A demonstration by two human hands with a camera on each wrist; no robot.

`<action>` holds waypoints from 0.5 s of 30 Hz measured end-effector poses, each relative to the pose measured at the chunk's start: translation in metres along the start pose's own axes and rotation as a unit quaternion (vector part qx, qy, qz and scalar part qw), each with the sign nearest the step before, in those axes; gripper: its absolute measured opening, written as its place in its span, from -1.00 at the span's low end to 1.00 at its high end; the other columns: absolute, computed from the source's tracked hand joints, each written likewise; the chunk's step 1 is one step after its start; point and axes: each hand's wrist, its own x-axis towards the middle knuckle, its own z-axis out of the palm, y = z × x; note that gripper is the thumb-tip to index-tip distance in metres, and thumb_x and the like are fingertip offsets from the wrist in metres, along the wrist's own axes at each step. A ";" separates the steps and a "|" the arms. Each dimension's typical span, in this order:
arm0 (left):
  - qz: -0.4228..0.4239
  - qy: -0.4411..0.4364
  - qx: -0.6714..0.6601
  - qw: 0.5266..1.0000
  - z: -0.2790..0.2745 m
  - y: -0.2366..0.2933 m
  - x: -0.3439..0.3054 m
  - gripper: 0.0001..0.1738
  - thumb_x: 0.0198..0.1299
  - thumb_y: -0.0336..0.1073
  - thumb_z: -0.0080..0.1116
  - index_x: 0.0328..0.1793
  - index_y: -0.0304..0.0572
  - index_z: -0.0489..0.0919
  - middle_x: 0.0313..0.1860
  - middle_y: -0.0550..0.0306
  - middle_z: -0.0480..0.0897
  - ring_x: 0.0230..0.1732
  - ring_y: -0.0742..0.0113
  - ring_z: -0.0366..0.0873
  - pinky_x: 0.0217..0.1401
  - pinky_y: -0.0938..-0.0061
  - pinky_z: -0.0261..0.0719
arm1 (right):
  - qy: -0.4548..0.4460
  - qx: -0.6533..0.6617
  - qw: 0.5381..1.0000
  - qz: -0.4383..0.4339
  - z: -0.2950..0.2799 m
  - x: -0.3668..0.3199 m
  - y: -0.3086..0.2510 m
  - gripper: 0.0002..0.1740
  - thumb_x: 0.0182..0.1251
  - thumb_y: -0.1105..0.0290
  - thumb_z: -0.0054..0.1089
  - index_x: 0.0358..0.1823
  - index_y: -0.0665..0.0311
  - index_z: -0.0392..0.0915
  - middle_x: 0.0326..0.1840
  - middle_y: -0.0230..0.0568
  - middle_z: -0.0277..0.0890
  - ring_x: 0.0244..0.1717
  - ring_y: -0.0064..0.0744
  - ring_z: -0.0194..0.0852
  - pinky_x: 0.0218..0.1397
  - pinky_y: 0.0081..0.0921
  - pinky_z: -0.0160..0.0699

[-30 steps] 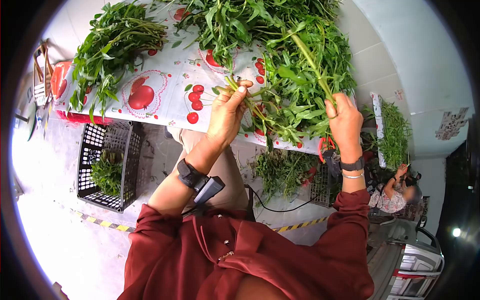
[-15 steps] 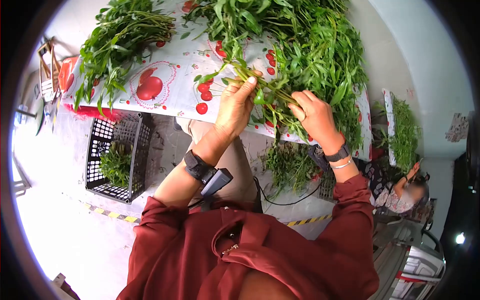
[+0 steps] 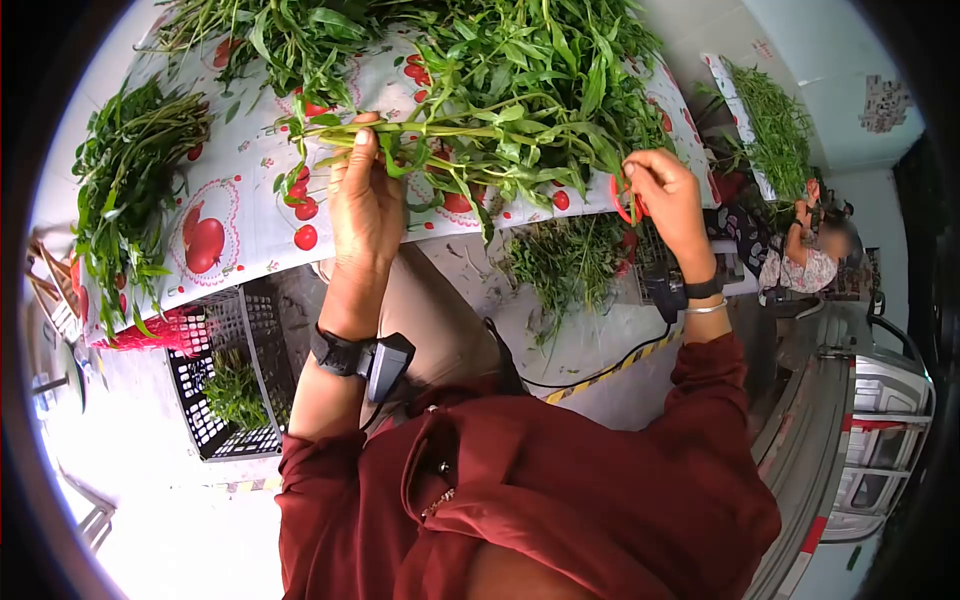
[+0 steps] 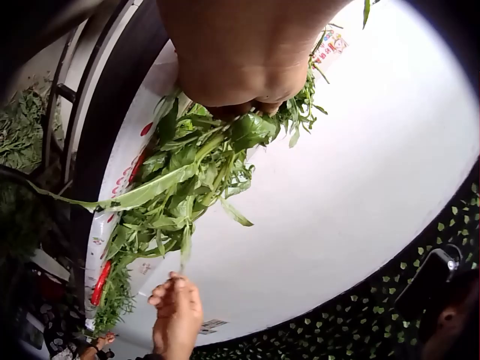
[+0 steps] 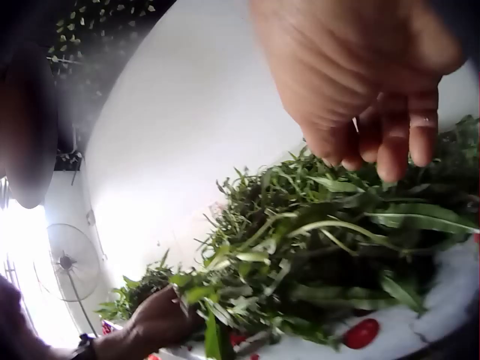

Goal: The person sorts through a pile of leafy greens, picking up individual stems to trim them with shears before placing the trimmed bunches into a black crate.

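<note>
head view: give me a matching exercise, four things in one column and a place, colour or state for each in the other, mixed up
Things:
1. bunch of greens
2. black crate
3. tablecloth
4. shirt

Place, colour or state:
a. dark red
b. on the floor beside the table
c. gripped by the left hand
d. white, printed with red fruit

Pairs: 1-c, 2-b, 3-d, 4-a

No writing could be read anywhere. A paper notice (image 3: pixel 884 100) on the wall, at about two o'clock in the head view, bore print too small to make out; the tablecloth (image 3: pixel 250 170) showed only fruit pictures.
</note>
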 end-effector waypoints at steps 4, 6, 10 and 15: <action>0.006 -0.035 -0.023 0.999 -0.006 0.001 0.002 -0.76 0.26 -0.33 0.03 0.02 -0.21 0.47 -0.15 0.23 0.52 -0.14 0.45 0.44 -0.05 0.52 0.42 | 0.033 -0.135 0.989 -0.040 -0.004 -0.011 0.030 -0.86 0.18 0.51 0.14 -0.28 0.44 0.49 -0.39 -0.31 0.42 -0.41 -0.61 0.39 -0.33 -0.60 0.41; -0.001 -0.036 -0.015 0.999 -0.008 0.000 0.003 -0.76 0.26 -0.33 0.03 0.02 -0.20 0.47 -0.15 0.23 0.52 -0.13 0.45 0.44 -0.05 0.53 0.42 | 0.043 -0.176 0.983 -0.019 -0.008 -0.012 0.050 -0.84 0.17 0.49 0.16 -0.27 0.44 0.48 -0.38 -0.28 0.45 -0.40 -0.59 0.41 -0.32 -0.58 0.41; 0.007 -0.030 0.005 1.000 -0.004 -0.001 0.003 -0.77 0.25 -0.33 0.04 0.00 -0.20 0.48 -0.16 0.22 0.52 -0.14 0.43 0.43 -0.07 0.52 0.41 | 0.000 -0.206 0.978 0.044 -0.013 -0.014 0.074 -0.72 0.06 0.40 0.24 -0.22 0.38 0.47 -0.37 -0.14 0.51 -0.37 -0.31 0.50 -0.29 -0.46 0.43; 0.035 -0.049 0.052 0.997 -0.001 -0.005 0.000 -0.77 0.22 -0.26 0.09 -0.04 -0.16 0.51 -0.15 0.31 0.52 -0.12 0.49 0.41 -0.04 0.54 0.34 | -0.031 -0.181 0.982 0.034 -0.010 -0.011 0.070 -0.65 0.02 0.42 0.24 -0.13 0.35 0.46 -0.42 -0.16 0.52 -0.42 -0.34 0.50 -0.31 -0.46 0.44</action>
